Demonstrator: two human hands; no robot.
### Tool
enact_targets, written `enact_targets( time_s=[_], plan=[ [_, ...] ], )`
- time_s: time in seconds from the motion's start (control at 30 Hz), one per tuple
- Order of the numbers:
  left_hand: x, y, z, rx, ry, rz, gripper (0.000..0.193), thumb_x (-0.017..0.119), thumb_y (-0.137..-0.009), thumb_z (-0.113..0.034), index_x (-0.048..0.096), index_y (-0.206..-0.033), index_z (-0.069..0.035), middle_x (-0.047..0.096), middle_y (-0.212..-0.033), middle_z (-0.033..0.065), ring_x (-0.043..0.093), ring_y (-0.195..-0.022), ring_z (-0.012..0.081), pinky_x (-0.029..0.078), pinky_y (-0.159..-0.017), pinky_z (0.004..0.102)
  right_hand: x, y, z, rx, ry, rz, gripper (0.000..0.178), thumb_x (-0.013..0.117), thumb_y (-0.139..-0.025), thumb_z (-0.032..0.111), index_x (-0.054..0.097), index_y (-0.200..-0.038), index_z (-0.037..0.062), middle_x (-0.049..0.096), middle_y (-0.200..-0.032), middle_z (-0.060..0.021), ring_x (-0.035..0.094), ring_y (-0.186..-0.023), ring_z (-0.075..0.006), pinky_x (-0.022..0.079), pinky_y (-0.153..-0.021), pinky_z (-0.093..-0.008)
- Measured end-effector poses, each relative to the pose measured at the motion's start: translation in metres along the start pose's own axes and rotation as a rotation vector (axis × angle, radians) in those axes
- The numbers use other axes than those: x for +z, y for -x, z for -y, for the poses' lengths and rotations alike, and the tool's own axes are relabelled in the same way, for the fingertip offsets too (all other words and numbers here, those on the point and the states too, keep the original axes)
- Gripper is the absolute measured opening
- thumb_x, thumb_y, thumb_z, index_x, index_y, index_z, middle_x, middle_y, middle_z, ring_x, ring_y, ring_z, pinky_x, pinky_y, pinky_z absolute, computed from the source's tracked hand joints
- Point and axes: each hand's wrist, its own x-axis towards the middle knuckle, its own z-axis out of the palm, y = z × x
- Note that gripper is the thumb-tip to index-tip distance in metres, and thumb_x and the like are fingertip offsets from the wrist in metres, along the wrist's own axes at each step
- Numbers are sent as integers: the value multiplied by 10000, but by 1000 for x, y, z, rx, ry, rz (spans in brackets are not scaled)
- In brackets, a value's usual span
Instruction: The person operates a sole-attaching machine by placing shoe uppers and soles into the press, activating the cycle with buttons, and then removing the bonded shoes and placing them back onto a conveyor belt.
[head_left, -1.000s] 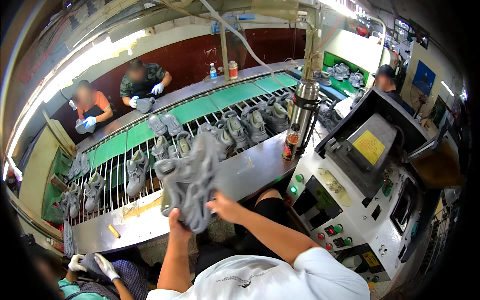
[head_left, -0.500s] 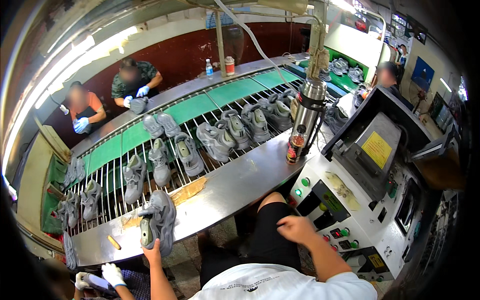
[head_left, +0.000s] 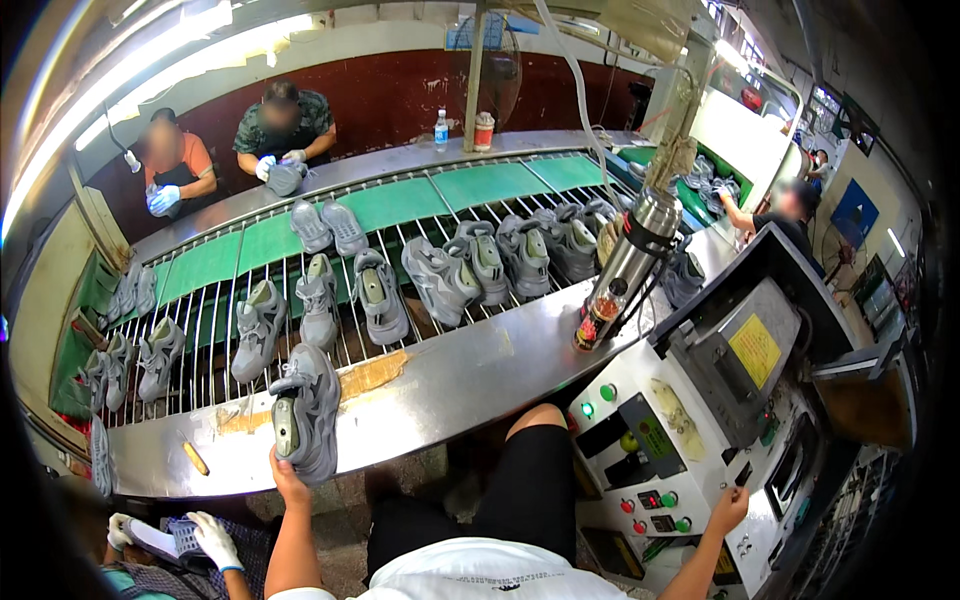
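A grey sneaker point(head_left: 310, 412) lies along the near edge of the metal counter, its heel toward me. My left hand point(head_left: 289, 478) grips it at the heel end, with the fingers mostly hidden behind the shoe. On the right, my right hand point(head_left: 730, 510) is at the white machine point(head_left: 655, 400), its fingers closed together near a small dark part on the front. Whatever they pinch is too small to make out. Several more grey sneakers point(head_left: 381, 300) stand on the conveyor of metal rods beyond the counter.
A steel flask point(head_left: 640, 245) and a bottle of reddish drink point(head_left: 597, 318) stand on the metal counter point(head_left: 450, 385) by the machine. A yellow-handled tool point(head_left: 195, 459) lies at its left. A gloved co-worker's hand point(head_left: 215, 541) is at lower left; co-workers handle shoes across the conveyor.
My right hand has moved from above my thigh rightward to the machine's front. My left hand still holds the sneaker on the counter's edge. The whole view has shifted slightly.
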Motion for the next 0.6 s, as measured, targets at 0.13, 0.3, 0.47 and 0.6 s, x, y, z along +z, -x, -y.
enact_targets(
  time_s=[0.13,0.3,0.47,0.6],
  plan=[
    [-29,-29,31,-331,215,-212,374,431,-984,-338,572,-963,8,593,-886,76,552,-808,155,431,-763,305,-10,-1,-3,15,70,39,117,564,-818,125,560,-786,12,503,-626,-95,466,-553,-226,406,-560,-349],
    [-5,-63,45,-432,23,-109,313,517,-913,-217,559,-667,-29,551,-664,0,466,-583,95,397,-546,289,-5,4,-13,18,115,-21,113,575,-816,138,567,-810,25,564,-665,-110,537,-589,-274,430,-576,-378],
    [13,-69,44,-263,-201,-47,247,618,-820,-168,600,-650,9,597,-640,18,497,-567,81,419,-519,277,-12,11,17,44,230,42,107,594,-809,160,568,-820,57,643,-728,-107,624,-676,-305,457,-598,-408],
    [24,-77,39,-270,-638,-198,194,641,-768,-151,605,-651,0,588,-609,15,487,-576,85,409,-535,290,-14,12,22,40,237,64,110,598,-807,165,566,-814,59,637,-727,-118,618,-673,-312,455,-597,-411]
  ],
)
